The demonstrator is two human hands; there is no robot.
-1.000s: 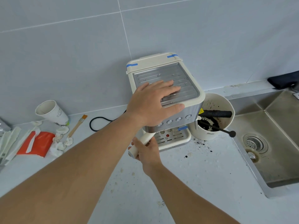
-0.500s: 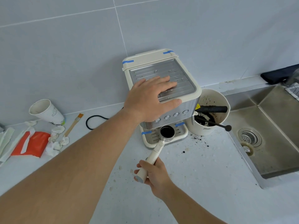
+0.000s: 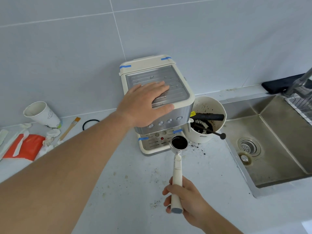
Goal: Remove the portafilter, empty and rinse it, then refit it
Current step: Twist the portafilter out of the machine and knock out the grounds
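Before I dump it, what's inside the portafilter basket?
The round steel portafilter basket holds dark coffee grounds, filling it. The grounds cover the basket's bottom, so how deep they go cannot be seen.

left hand (image 3: pixel 146 103) flat, arm outstretched; right hand (image 3: pixel 185 198) curled in a grip

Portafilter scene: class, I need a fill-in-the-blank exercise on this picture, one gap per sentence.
1. The right hand grips the portafilter by its ____.
2. The left hand rests flat on top of the ____.
3. The portafilter's basket holds dark coffee ____.
4. The knock-box tub stands between the machine and the ____.

Missing words: handle; espresso machine; grounds; sink
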